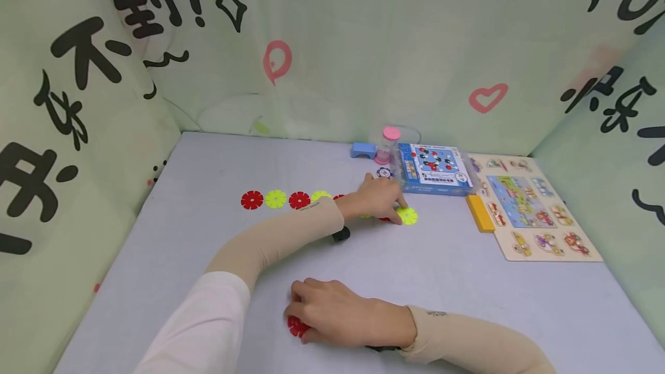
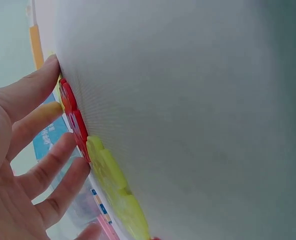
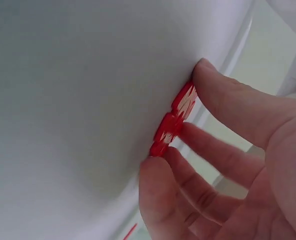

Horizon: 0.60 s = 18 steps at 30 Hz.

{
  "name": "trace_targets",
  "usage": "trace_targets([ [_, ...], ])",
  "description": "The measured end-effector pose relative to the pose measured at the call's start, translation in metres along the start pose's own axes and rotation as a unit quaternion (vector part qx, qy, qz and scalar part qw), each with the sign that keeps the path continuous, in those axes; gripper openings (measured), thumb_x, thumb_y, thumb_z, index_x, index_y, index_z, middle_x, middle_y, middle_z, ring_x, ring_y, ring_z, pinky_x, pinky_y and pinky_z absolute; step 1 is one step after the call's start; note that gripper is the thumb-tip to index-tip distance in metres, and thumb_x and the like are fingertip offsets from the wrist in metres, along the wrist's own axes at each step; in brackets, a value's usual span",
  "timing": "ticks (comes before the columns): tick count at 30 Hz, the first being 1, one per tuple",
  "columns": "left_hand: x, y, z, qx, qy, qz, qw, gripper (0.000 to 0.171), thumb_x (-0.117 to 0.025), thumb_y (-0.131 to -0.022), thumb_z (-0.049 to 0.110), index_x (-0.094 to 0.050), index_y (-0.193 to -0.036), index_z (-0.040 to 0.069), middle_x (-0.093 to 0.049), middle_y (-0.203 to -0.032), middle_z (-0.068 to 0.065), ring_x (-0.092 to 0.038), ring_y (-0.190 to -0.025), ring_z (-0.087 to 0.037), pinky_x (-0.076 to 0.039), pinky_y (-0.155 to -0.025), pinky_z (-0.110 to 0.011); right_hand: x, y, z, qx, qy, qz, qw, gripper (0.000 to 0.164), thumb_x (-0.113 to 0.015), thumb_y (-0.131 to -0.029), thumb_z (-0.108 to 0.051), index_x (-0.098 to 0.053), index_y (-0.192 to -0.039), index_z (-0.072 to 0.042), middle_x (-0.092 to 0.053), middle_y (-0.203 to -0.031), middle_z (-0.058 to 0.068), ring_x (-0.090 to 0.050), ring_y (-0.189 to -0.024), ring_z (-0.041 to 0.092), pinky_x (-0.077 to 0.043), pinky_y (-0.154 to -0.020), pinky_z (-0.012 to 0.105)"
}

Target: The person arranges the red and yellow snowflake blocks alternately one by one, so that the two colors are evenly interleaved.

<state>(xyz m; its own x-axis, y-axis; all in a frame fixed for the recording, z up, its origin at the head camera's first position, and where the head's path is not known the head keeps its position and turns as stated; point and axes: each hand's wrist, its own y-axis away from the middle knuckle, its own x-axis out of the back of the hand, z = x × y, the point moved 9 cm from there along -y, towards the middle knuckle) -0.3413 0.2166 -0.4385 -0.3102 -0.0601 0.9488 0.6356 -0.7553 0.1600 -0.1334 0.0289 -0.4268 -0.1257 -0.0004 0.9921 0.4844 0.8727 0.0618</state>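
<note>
A row of red and yellow-green flower-shaped plastic discs runs across the table, alternating in colour, from a red disc [image 1: 251, 199] at its left end. At the right end my left hand [image 1: 379, 197] pinches a yellow-green disc [image 1: 409, 216] between thumb and fingers, flat on the table. The hand and forearm hide parts of the row. In the left wrist view, a red disc [image 2: 74, 117] and another yellow-green disc [image 2: 115, 185] lie beside the fingers. Nearer the front, my right hand [image 1: 348, 313] holds a red disc [image 3: 174, 120] by its edges, low at the table surface.
Behind the left hand stand a blue block [image 1: 363, 150], a pink-capped clear bottle [image 1: 387, 144] and a blue boxed set [image 1: 436, 169]. A yellow block [image 1: 480, 213] lies against a wooden picture puzzle board [image 1: 542, 235] on the right. Printed curtains [image 1: 363, 45] surround the table.
</note>
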Motion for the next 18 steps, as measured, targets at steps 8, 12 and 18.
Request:
trace_targets([
  [8, -0.002, 0.000, 0.000, -0.003, 0.009, -0.006, 0.9999, 0.041, -0.073, -0.076, 0.052, -0.065, -0.115, 0.043, -0.059, -0.109, 0.014, -0.046, -0.101, -0.008, -0.030, -0.092, -0.045, -0.008, -0.004, 0.015, -0.036, -0.088, -0.073, 0.993, 0.054, -0.081, -0.070, -0.042, -0.061, -0.116, -0.021, -0.055, -0.102, -0.007, -0.048, -0.090, 0.000, -0.043, -0.076, 0.011],
  [12, -0.003, 0.000, -0.001, -0.003, 0.009, -0.005, 0.9999, 0.041, -0.073, -0.076, 0.052, -0.065, -0.115, 0.043, -0.059, -0.111, 0.014, -0.045, -0.103, -0.008, -0.030, -0.093, -0.046, -0.009, -0.004, 0.019, -0.035, -0.116, -0.078, 0.990, 0.046, -0.082, -0.069, -0.040, -0.062, -0.108, -0.024, -0.054, -0.098, -0.009, -0.047, -0.088, -0.002, -0.042, -0.074, 0.010],
  [18, -0.001, 0.001, -0.002, -0.001, 0.010, -0.004, 0.9999, 0.041, -0.073, -0.076, 0.052, -0.065, -0.116, 0.041, -0.058, -0.114, 0.013, -0.046, -0.104, -0.009, -0.030, -0.094, -0.046, -0.004, -0.003, 0.010, -0.018, -0.072, -0.074, 0.994, 0.039, -0.080, -0.073, -0.039, -0.060, -0.104, -0.023, -0.055, -0.095, -0.011, -0.048, -0.083, -0.004, -0.044, -0.071, 0.009],
])
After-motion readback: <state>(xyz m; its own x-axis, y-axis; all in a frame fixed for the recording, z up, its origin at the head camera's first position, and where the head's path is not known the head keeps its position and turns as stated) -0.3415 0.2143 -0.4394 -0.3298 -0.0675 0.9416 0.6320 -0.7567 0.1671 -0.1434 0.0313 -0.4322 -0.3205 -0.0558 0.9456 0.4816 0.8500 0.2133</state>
